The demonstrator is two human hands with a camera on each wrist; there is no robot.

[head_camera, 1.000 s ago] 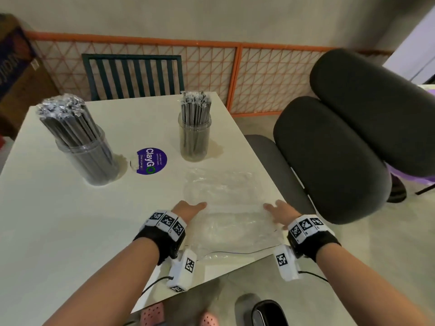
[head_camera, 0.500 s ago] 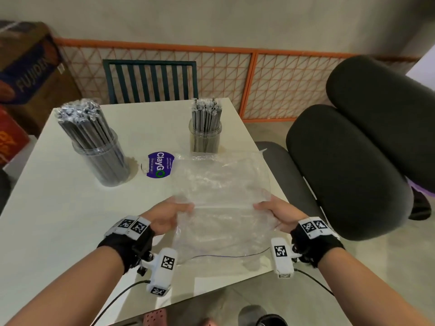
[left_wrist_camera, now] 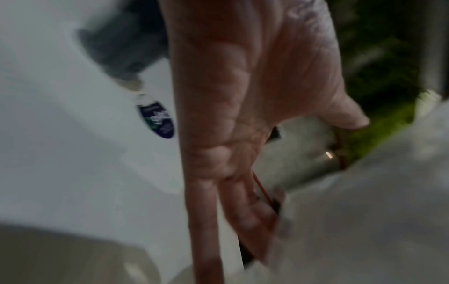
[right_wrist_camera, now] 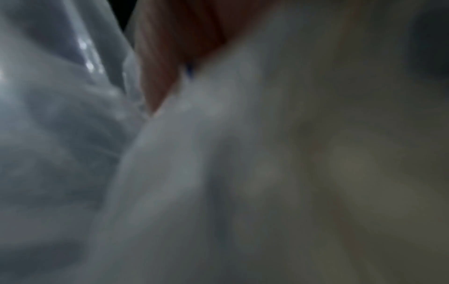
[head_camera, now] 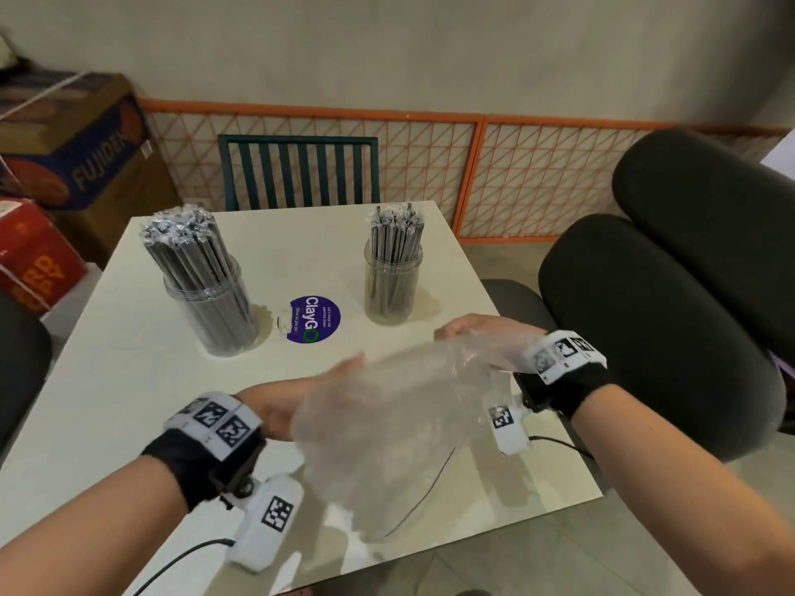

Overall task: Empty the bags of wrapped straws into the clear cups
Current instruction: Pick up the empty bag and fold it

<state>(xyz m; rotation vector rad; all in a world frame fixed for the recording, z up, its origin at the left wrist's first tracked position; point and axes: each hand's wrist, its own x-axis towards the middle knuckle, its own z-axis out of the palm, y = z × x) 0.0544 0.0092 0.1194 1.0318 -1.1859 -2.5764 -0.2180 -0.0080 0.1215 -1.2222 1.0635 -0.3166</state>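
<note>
Above the tabletop (head_camera: 107, 380), both hands, left (head_camera: 301, 402) with straight fingers, right (head_camera: 482, 337) in an unreadable grip, carry the empty bag (head_camera: 400, 415), which could brush the 2 straw-filled cups (head_camera: 389, 286) over.

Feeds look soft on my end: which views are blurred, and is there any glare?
Head view: sharp on the two clear cups, motion blur on the crumpled clear plastic bag. Left wrist: left hand smeared. Right wrist: dim, bag fills it, small glints upper left.

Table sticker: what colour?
Purple sticker with white "ClayGO" lettering and a green O; the head view shows it best.
</note>
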